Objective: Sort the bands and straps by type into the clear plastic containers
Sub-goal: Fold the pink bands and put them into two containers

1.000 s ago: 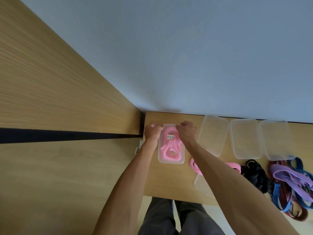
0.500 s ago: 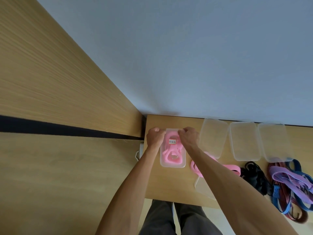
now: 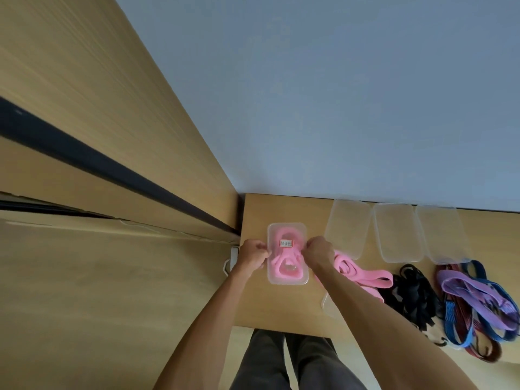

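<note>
Lidded container (image 3: 287, 278) of pink bands sat between both hands; left hand (image 3: 252, 254) and right hand (image 3: 319, 252) gripped its side edges, fingers curled.

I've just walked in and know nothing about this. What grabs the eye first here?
Both hands, left hand and right hand, grip the sides of a lidded clear box packed with pink bands at the desk's left end. To its right stand three clear containers, with loose pink straps, black straps and purple, blue and maroon bands in front.
</note>
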{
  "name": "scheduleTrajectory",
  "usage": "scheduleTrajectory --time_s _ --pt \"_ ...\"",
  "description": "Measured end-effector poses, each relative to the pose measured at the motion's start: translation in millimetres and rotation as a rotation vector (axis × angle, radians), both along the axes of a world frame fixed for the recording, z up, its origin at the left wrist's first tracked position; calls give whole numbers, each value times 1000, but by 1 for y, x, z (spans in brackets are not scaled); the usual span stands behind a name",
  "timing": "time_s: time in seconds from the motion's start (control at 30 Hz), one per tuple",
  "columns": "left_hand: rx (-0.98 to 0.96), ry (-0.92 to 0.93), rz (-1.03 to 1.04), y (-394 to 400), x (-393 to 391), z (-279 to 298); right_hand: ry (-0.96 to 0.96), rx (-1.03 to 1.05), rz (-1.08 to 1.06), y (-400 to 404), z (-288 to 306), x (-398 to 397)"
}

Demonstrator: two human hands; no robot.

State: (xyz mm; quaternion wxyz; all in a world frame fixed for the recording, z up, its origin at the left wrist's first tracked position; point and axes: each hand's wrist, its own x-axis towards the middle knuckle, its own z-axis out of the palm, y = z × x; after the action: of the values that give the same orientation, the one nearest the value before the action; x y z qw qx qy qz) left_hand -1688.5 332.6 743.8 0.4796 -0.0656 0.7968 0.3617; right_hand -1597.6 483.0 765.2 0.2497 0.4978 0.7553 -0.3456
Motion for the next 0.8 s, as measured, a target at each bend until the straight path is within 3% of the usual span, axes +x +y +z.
scheduleTrajectory --time_s 0.3,0.53,0.8 --pt "-21 261 -35 -6 20 -5 89 31 -79 -16 -1 6" --pt "-5 188 -68 -14 28 3 86 -51 -11 -17 5 17" --pt "-2 281 -31 -13 28 -3 145 14 -80 -23 -6 18"
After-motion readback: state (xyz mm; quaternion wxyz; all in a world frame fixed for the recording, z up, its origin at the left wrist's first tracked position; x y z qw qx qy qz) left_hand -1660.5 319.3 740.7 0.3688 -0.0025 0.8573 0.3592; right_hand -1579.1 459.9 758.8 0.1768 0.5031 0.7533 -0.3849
